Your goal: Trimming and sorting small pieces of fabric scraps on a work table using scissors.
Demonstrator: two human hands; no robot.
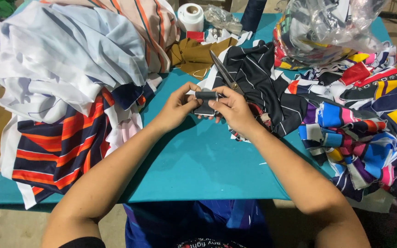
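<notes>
A small dark cloth piece (206,102) sits pinched between both hands above the teal table (198,160), near the table's middle. The left hand (178,108) grips its left end, thumb on top and fingers curled beneath, pressed tight on the fabric. The right hand (230,108) pinches the right end the same way, thumb and forefinger closed on the cloth's upper edge. The two hands nearly touch each other across the piece.

Just behind the right hand on the table lies a pair of scissors (224,71), blades shut and pointing away from the person, resting on a black striped cloth (258,82). To the table's left side a big heap of white and pale blue fabric (65,55) spills over a navy cloth with orange stripes (60,147), which hangs past the near edge. On the table's right side lies a pile of bright multicoloured fabric (359,133), and behind it a clear plastic bag (331,27) stuffed with more scraps. At the table's far edge stands a white thread spool (190,16), with a brown cloth (196,55) just in front of it.
</notes>
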